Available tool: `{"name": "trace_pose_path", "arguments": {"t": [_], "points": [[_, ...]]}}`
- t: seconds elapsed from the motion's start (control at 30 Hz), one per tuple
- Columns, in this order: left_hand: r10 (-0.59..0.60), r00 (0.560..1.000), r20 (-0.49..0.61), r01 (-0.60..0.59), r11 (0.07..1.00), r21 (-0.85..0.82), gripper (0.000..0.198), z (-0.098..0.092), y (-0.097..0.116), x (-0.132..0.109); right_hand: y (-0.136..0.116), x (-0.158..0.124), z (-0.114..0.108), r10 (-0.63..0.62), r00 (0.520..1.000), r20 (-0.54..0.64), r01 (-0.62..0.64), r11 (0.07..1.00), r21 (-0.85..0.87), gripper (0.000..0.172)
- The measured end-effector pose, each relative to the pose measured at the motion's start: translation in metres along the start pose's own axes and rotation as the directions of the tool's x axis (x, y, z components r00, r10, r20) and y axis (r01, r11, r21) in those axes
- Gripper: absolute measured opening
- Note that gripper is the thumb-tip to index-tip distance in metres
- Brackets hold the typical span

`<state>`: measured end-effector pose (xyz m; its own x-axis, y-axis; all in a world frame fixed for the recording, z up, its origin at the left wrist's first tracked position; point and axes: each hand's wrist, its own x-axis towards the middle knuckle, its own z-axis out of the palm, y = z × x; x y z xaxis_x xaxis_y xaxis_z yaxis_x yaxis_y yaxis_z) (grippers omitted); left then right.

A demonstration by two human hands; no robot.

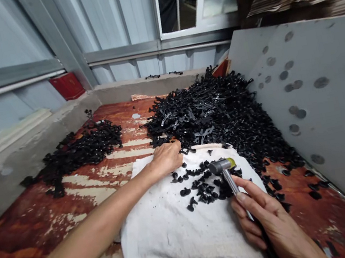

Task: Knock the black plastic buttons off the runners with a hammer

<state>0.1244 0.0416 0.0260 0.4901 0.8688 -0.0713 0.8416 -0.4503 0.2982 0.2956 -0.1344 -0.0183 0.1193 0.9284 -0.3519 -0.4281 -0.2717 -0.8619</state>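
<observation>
red board [42,241], one towel [178,234], left hand [165,158], right hand [272,222] gripping mallet [221,165]

1 left hand [166,157], 1 right hand [272,222], 1 hammer [223,166], 1 white towel [178,234]. Black plastic pcs [199,186] lie in 2 main heaps [214,121], plus loose ones, way too many to count tbh.

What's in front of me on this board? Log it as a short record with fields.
Right hand: grips a small hammer, metal head with yellow face
Left hand: rests at the far edge of a white towel
On towel: loose black plastic pieces
Beyond towel: large heap of black plastic parts; smaller heap to the left
Surface: peeling red-painted board
</observation>
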Motion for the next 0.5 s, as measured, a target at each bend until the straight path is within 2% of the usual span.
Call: {"name": "trace_pose_path", "arguments": {"t": [0.17,0.33,0.4,0.5], "points": [[-0.073,0.997,0.031,0.075,0.996,-0.051,0.026,-0.002,0.003,0.006,-0.007,-0.006,0.009,0.002,0.999,-0.032,-0.002,1.0,0.009,0.05],[-0.123,0.992,-0.01,0.116,0.959,-0.26,0.02,-0.011,0.003,0.012,-0.002,-0.005,0.001,0.045,0.998,-0.052,-0.044,0.999,0.015,0.057],[-0.176,0.984,-0.031,0.15,0.906,-0.395,0.018,-0.02,-0.003,0.019,0.001,-0.002,-0.005,0.065,0.997,-0.049,-0.065,0.998,0.014,0.059],[-0.253,0.967,-0.038,0.176,0.768,-0.616,0.013,-0.036,-0.012,0.021,0.003,0.001,-0.01,0.072,0.997,-0.028,-0.072,0.997,0.015,0.054]]}}
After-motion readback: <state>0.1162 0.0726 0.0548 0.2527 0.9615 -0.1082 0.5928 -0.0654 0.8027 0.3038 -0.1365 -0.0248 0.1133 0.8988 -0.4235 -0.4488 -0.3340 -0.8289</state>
